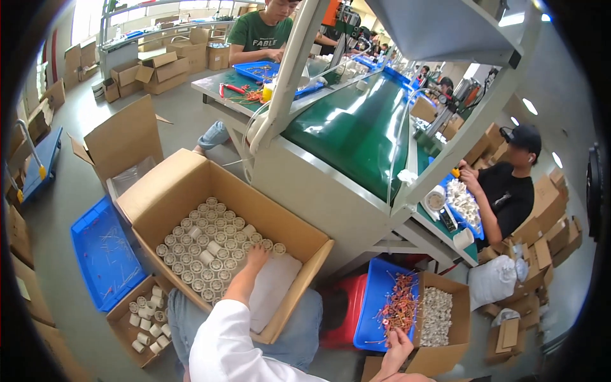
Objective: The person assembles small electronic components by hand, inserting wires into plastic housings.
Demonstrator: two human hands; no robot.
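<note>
A large open cardboard box (305, 254) stands against my legs, lined with rows of white round plastic parts (207, 277). Most stand on end with spoked faces up; several lie on their sides. Inside the box, my left hand (257, 256) reaches down with bent fingers at the edge of the rows, beside a bare white sheet (275, 290). What its fingertips hold is hidden. To the right, my right hand (397, 349) pinches at the near edge of a heap of red wires (400, 299) in a blue tray (372, 299).
A smaller box of white parts (149, 321) and a blue tray (105, 254) sit at left. Small pale pieces (436, 312) fill a box at right. Ahead stands a green conveyor (350, 134) with a metal frame; two people work beside it. A red stool (344, 312) is under the tray.
</note>
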